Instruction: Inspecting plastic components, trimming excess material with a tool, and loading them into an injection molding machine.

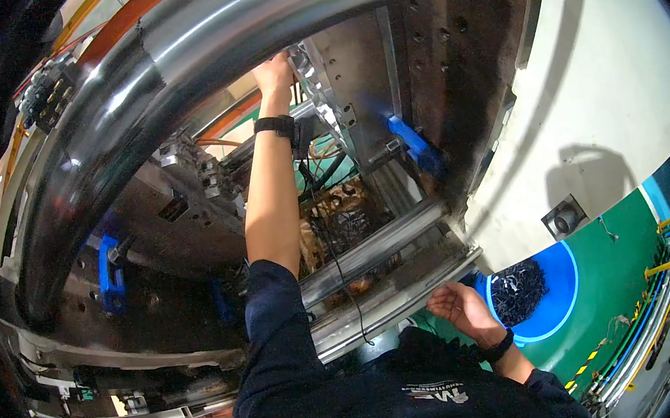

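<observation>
My left arm reaches far into a large moulding machine, between its two metal sides. At its end my left hand [275,71] is up against the edge of a shiny metal mould block [322,89]. A thick steel bar [198,41] crosses in front and hides its fingertips, so any grip is not visible. Lower right, close to my body, my right hand [462,310] is turned palm up with fingers loosely curved and nothing in them. It hovers beside a metal rail [400,303] and a blue bin [570,291] with small black pieces [519,292].
Blue clamps [111,275] [417,144] are fixed on both machine sides. A second steel bar [379,249] runs below my left arm, and a thin black cable [339,269] dangles over it. The white panel [581,80] curves at right. Coloured hoses [644,324] run along the green floor [594,305].
</observation>
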`<state>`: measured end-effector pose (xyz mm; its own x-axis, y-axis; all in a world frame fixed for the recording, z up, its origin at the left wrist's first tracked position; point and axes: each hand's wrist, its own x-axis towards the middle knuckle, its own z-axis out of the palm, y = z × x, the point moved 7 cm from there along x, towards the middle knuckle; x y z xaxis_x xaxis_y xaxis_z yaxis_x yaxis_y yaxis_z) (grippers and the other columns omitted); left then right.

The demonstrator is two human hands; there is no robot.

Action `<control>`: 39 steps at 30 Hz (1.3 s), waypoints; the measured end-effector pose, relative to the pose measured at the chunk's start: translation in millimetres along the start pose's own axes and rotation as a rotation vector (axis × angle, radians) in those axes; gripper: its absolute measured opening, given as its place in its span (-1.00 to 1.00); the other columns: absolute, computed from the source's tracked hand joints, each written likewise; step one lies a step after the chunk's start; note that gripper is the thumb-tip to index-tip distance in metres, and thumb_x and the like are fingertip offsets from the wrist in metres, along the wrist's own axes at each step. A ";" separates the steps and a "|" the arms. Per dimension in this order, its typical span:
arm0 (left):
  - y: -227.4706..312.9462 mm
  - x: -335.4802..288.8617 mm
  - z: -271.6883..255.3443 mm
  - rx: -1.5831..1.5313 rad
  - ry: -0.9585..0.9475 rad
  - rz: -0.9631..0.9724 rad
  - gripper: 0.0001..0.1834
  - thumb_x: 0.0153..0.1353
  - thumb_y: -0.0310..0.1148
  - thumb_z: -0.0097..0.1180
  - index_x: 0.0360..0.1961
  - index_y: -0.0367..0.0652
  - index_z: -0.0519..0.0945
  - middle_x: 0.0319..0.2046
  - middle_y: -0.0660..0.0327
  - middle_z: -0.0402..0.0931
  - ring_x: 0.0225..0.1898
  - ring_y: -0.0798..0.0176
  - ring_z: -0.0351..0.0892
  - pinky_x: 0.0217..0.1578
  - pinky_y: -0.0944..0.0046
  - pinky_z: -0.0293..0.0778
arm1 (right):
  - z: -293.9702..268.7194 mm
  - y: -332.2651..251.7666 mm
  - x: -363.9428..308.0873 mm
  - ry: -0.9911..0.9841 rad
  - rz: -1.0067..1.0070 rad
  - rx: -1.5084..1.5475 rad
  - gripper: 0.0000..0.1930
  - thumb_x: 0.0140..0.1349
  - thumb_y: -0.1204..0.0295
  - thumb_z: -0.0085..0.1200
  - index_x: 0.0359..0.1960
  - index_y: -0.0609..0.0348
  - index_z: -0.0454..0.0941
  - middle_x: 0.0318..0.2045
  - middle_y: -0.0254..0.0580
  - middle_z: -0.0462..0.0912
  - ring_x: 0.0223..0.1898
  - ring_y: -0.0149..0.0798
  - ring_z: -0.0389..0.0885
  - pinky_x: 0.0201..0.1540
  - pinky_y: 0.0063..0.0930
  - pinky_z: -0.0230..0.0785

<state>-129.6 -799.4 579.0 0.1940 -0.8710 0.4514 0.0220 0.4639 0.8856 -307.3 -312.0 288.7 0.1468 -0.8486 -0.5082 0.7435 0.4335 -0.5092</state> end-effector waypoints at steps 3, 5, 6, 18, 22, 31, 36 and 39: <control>-5.6 10.1 -8.6 0.016 0.032 0.093 -0.79 0.25 -0.40 0.20 -0.18 -0.33 0.66 -0.36 0.26 0.64 -0.37 0.42 0.57 -0.35 0.42 0.48 | 6.3 1.0 0.0 0.027 0.000 -0.016 -0.61 0.43 0.25 -0.19 -0.20 0.43 0.50 -0.25 0.11 0.65 -0.18 -0.06 0.66 0.04 -0.25 0.50; -5.7 5.6 -9.0 0.028 0.026 0.113 -0.76 0.27 -0.39 0.19 -0.13 -0.33 0.66 -0.34 0.25 0.64 -0.37 0.42 0.56 -0.31 0.44 0.48 | 2.4 2.5 3.2 -0.004 0.008 -0.010 -0.61 0.43 0.25 -0.19 -0.20 0.43 0.50 -0.24 0.12 0.66 -0.17 -0.06 0.67 0.04 -0.25 0.50; -2.3 -1.2 -4.3 0.031 0.015 0.113 -0.75 0.27 -0.38 0.18 -0.11 -0.33 0.65 -0.32 0.25 0.65 -0.36 0.42 0.56 -0.29 0.44 0.47 | 0.1 1.5 3.8 -0.015 0.006 -0.006 -0.61 0.43 0.25 -0.19 -0.20 0.44 0.50 -0.24 0.12 0.66 -0.17 -0.06 0.67 0.05 -0.25 0.50; 25.2 -31.6 -9.9 0.182 -0.192 0.117 -0.53 0.18 -0.58 -0.08 0.15 -0.34 0.50 0.14 -0.03 0.45 0.13 0.17 0.45 0.11 0.30 0.35 | 18.1 3.8 9.0 -0.048 0.061 -0.070 -0.61 0.43 0.23 -0.18 -0.16 0.42 0.47 -0.18 0.14 0.63 -0.10 -0.03 0.63 0.10 -0.21 0.45; 92.5 -90.6 -26.7 0.426 -0.182 0.381 -0.66 0.23 -0.42 0.08 -0.01 -0.38 0.60 -0.18 0.00 0.64 -0.12 0.24 0.59 -0.07 0.31 0.45 | 76.0 -23.0 12.8 -0.102 0.065 0.127 -0.60 0.40 0.18 -0.10 -0.18 0.37 0.54 -0.16 0.12 0.65 -0.10 -0.04 0.64 0.11 -0.21 0.45; 105.5 -365.6 -1.9 0.507 -0.941 0.657 -0.77 0.00 -0.44 0.27 -0.26 -0.18 0.68 -0.17 0.14 0.54 -0.01 0.08 0.49 0.20 -0.06 0.22 | 147.7 -95.7 52.2 -0.284 -0.194 0.333 -0.55 0.41 0.12 -0.18 -0.05 0.32 0.49 -0.11 -0.09 0.65 -0.10 -0.21 0.62 0.07 -0.33 0.44; 69.8 -371.1 -16.6 0.514 -0.925 0.614 -0.74 -0.08 -0.47 0.31 -0.27 -0.09 0.71 -0.14 0.25 0.56 0.03 0.12 0.48 0.24 -0.08 0.15 | 139.6 -79.4 71.6 -0.247 -0.159 0.291 -0.53 0.43 0.10 -0.24 -0.03 0.31 0.50 -0.14 -0.11 0.65 -0.12 -0.23 0.62 0.03 -0.34 0.45; 61.6 -373.2 -19.1 0.558 -0.976 0.585 -0.79 -0.09 -0.45 0.32 -0.34 -0.08 0.69 -0.12 0.23 0.53 0.08 0.11 0.44 0.29 -0.11 0.09 | 125.2 -62.4 92.1 -0.346 -0.122 0.300 -0.54 0.42 0.12 -0.22 -0.03 0.30 0.52 -0.10 -0.10 0.65 -0.07 -0.18 0.62 0.09 -0.35 0.40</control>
<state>-181.8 -442.7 463.1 -0.7717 -0.4270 0.4713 -0.2839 0.8944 0.3456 -258.5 -455.1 360.6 0.2176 -0.9612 -0.1697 0.9169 0.2609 -0.3021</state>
